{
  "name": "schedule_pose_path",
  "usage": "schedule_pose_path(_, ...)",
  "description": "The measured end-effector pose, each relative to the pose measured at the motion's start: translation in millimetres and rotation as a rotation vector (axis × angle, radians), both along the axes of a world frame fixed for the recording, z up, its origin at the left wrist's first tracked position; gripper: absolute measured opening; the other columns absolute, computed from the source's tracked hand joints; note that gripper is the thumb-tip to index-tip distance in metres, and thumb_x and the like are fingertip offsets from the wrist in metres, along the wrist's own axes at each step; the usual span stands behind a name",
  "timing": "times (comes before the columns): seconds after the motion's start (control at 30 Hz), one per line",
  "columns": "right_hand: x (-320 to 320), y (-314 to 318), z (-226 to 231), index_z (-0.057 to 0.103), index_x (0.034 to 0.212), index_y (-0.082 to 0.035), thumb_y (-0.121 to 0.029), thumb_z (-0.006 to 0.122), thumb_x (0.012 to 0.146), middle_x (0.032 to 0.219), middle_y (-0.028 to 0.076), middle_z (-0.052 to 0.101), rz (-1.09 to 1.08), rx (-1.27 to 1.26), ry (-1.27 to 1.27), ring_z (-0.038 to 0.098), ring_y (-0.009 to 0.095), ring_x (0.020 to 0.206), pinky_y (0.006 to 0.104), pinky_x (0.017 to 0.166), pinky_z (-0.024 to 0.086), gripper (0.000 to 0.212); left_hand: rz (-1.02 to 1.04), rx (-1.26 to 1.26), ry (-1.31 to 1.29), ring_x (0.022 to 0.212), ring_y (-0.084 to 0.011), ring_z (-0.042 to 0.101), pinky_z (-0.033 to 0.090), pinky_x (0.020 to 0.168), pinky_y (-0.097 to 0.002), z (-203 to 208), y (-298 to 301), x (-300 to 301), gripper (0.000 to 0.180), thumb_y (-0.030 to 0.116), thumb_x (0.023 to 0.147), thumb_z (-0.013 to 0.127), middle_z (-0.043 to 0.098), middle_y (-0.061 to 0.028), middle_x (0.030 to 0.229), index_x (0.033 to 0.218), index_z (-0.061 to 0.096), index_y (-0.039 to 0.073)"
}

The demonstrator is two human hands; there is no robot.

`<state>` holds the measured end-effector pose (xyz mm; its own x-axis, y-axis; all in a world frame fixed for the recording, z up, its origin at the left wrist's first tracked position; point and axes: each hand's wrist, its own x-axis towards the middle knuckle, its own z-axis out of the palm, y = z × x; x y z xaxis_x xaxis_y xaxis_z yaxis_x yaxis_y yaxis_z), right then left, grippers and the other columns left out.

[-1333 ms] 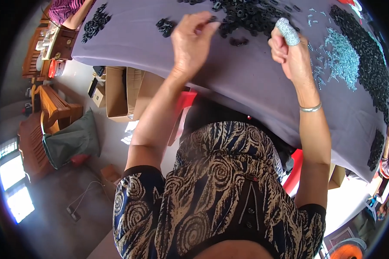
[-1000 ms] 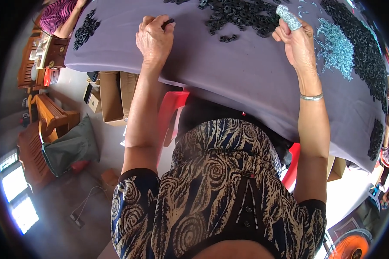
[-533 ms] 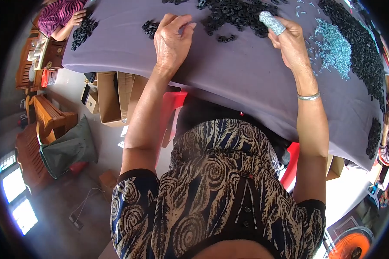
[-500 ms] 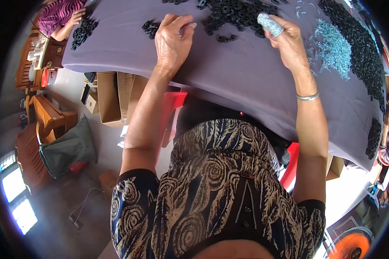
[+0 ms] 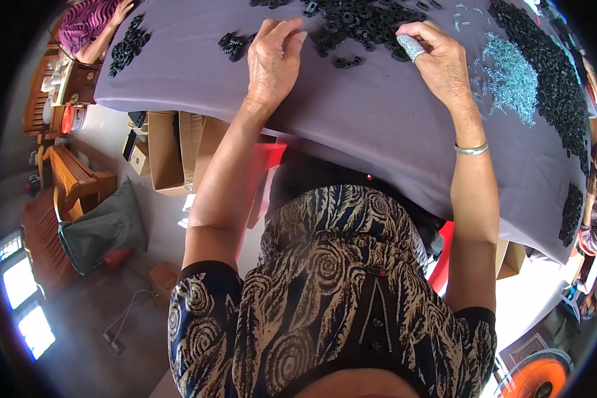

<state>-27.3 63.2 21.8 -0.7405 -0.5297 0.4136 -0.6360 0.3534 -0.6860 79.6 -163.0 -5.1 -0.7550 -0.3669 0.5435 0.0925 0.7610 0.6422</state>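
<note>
the left hand [image 5: 275, 66] has its fingers curled, and the right hand [image 5: 442, 67], with a silvery wrapping [image 5: 411, 48] on its thumb, is bent like for a pinch; whether either grips something, i cannot tell. between and beyond them, the heap of small black plastic-looking pieces [image 5: 361, 26] lies on the purple-grey cloth-covered surface [image 5: 371, 106]. a light pinch on one piece seems best. the pieces point in mixed directions; their single long axes are too small to judge.
</note>
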Motion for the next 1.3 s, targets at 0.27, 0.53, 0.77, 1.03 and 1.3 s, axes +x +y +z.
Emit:
schedule_pose_path(0.27,-0.9,1.3,-1.1,0.065,0.095,-0.006,0.003,0.060,0.079,0.084,0.000,0.064,-0.050,-0.039,-0.019,0.058,0.006,0.074,0.0199,0.069,0.047,0.020,-0.139,-0.282,-0.091,0.073,-0.0243,0.058,0.048,0.065,-0.0310,9.7,4.1,-30.0,0.024,0.015,0.079,0.067,0.059,-0.0071,0.090,0.101,0.063,0.008)
schedule_pose_path(0.53,0.7,1.4,-2.0,0.064,0.097,-0.006,0.005,0.059,0.079,0.083,0.001,0.064,-0.021,-0.069,-0.065,0.058,0.006,0.076,0.0208,0.069,0.047,0.022,-0.101,-0.201,-0.145,0.077,-0.0268,0.059,0.048,0.070,-0.0362,4.2,7.5,-33.5,0.020,0.015,0.074,0.068,0.061,-0.0055,0.087,0.094,0.067,0.012)
schedule_pose_path(0.77,-1.9,0.0,-2.5,0.061,0.102,-0.003,0.002,0.057,0.085,0.090,-0.002,0.062,0.253,-0.218,-0.153,0.056,0.006,0.081,0.0199,0.070,0.046,0.018,-0.507,0.417,0.047,0.077,-0.0055,0.056,0.046,0.066,-0.0203,13.0,37.4,-18.5,0.019,0.001,0.079,0.067,0.063,0.0020,0.087,0.098,0.066,0.006)
schedule_pose_path(1.03,14.3,-4.6,1.2,0.062,0.096,-0.004,-0.006,0.062,0.084,0.083,-0.003,0.060,0.356,-0.219,-0.301,0.054,0.004,0.073,0.0200,0.063,0.044,0.013,-0.496,0.679,-0.026,0.076,-0.0057,0.055,0.047,0.071,-0.0192,12.6,62.5,-3.5,0.019,-0.002,0.077,0.068,0.060,0.0006,0.084,0.095,0.065,0.004)
schedule_pose_path(1.3,14.8,-6.8,-4.8,0.063,0.093,-0.002,-0.002,0.062,0.082,0.078,-0.002,0.060,0.397,-0.241,-0.414,0.054,0.005,0.071,0.0194,0.064,0.045,0.011,-0.547,0.764,0.052,0.083,-0.0085,0.056,0.049,0.075,-0.0223,8.4,61.2,-0.9,0.027,-0.007,0.077,0.066,0.061,-0.0028,0.094,0.101,0.063,0.002)
